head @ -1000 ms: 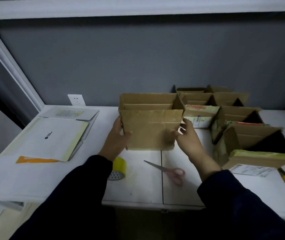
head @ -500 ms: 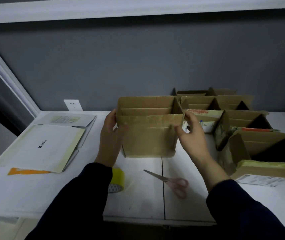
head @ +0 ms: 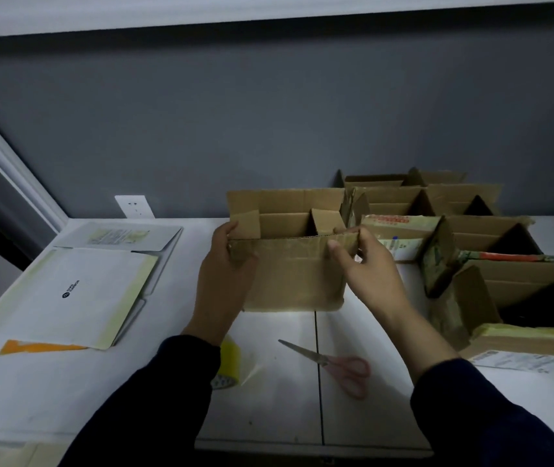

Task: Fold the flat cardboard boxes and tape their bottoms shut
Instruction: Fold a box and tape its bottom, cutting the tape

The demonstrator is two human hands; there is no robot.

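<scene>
Holding a cardboard box (head: 295, 278) upright between both hands at mid-table, open side up, brown front panel toward the camera. Grips near left top corner with left hand (head: 223, 278): thumb laid across front panel, fingers curled round the side wall. Pinches right end of front top flap with right hand (head: 368, 269): thumb on outer face, fingers hooked over the edge. Sits squarely between the two hands, just ahead of both wrists; lower edge at tabletop level, contact with the white table (head: 50, 399) not clear. Shows two short side flaps tipped inward, rear flap standing. Nearer than the box: yellow tape roll (head: 230, 357) partly under left sleeve; pink-handled scissors (head: 327, 360) lying flat, blades pointing left, apart from both hands. Right of the box: row of opened boxes (head: 471, 230) along the table, nearest one just beside right hand. Left, well apart: flat white mailers (head: 76, 291) stacked, orange corner poking out below. Wall socket (head: 135, 206) behind, at table's back edge.
</scene>
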